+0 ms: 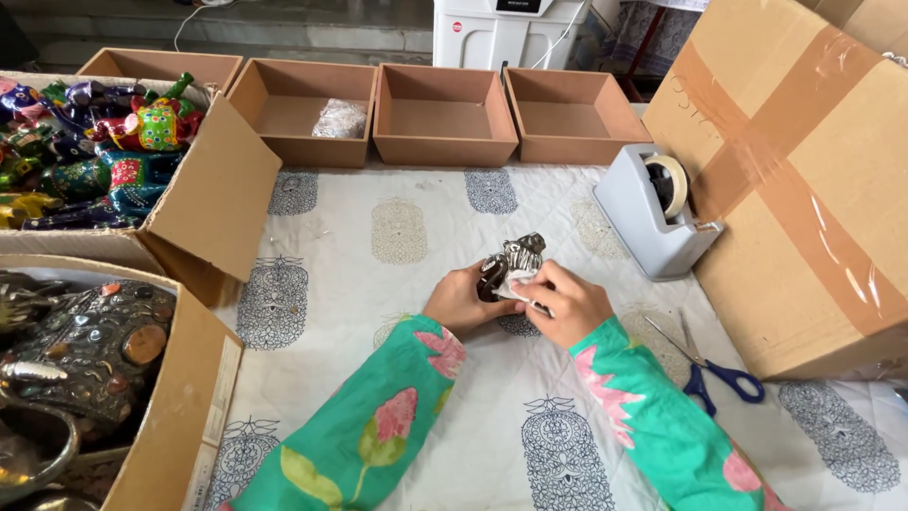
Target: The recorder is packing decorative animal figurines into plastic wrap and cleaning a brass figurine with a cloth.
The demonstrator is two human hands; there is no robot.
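Left hand (463, 301) cupping a small silvery figurine (509, 266) to steady it, just in front of the tape dispenser (654, 213). Right hand (566, 303) pinching a white cloth (519, 286) against it, probably wiping. Scissors (709, 364) near the dispenser, within reach.

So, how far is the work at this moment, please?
Done, it seems: one wrapped bundle lies in a tray. In hand: the left hand holds a small metallic figurine while the right hand presses white paper on it. Left: two neighbouring trays hold nothing, and the cartons have many figurines.
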